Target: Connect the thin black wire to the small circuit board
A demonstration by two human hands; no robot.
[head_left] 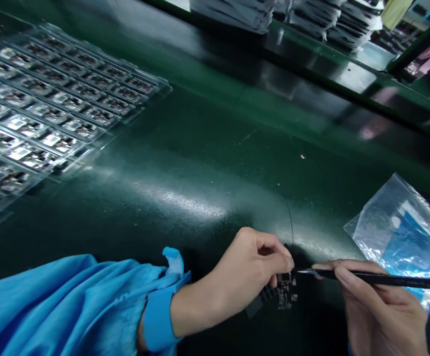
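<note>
My left hand (252, 267), with a blue wrist strap (159, 316) below it, has its fingers pinched at the top of a small dark circuit board (286, 296). A thin dark wire (292, 222) curves up from the fingertips. In my right hand (381, 301) lies a pair of black tweezers (393, 279), gripped between thumb and fingers. Their pale tips point left and end close beside the board and the left fingertips. Whether the tips touch anything is too small to tell. A small dark gridded strip (268, 295) lies just left of the board.
At the left, clear plastic trays (125, 118) hold many small circuit boards. A clear bag (404, 237) with blue material inside lies at the right, behind my right hand. Stacked grey sheets (233, 12) stand on a raised shelf along the back. A small scrap (303, 156) sits on the green bench.
</note>
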